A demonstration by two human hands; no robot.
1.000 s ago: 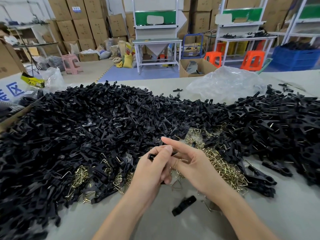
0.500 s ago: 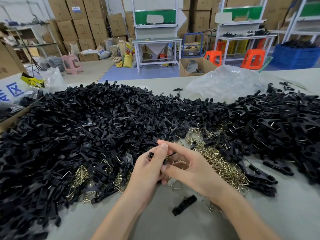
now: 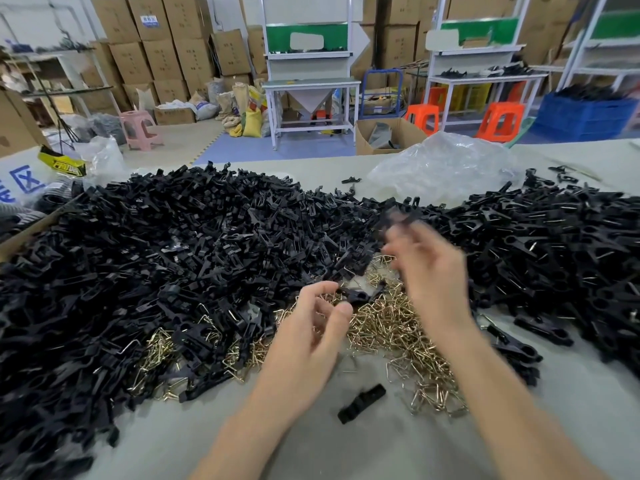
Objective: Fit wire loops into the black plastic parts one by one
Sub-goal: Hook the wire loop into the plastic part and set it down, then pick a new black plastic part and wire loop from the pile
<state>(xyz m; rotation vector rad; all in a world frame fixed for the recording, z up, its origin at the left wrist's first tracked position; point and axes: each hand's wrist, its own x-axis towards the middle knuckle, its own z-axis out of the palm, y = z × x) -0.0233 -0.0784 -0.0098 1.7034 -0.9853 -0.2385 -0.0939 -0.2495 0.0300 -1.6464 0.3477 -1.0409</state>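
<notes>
L hand (image 3: 311, 330) hovers over the brass wire loops (image 3: 384, 327) mid-table. Fingers are loosely curled w/ thumb and index apart, not pinching anything afaict. Its index tip sits right at the end of one black plastic part (image 3: 356, 295) lying on top of the loops. Touching or not, can't tell.

R hand (image 3: 429, 271) is higher and further back, total blur, and there's a blurred black part (image 3: 398, 217) right at its fingertips. Pinched or loose, can't tell.

Big pile of black parts (image 3: 138, 271) fills the left side of the table (image 3: 398, 455). A second pile (image 3: 561, 258) on the right has bits of wire showing in the pieces. The loops lie between the two piles, some tucked under the left pile's edge. One lone black piece (image 3: 362, 403) lies on bare tabletop between the forearms, near the loops.

Crumpled clear plastic bag (image 3: 443, 168) at the far edge. Bg: cardboard boxes (image 3: 156, 46), orange stools (image 3: 498, 119), pink stool (image 3: 140, 128), blue crate (image 3: 585, 116).
</notes>
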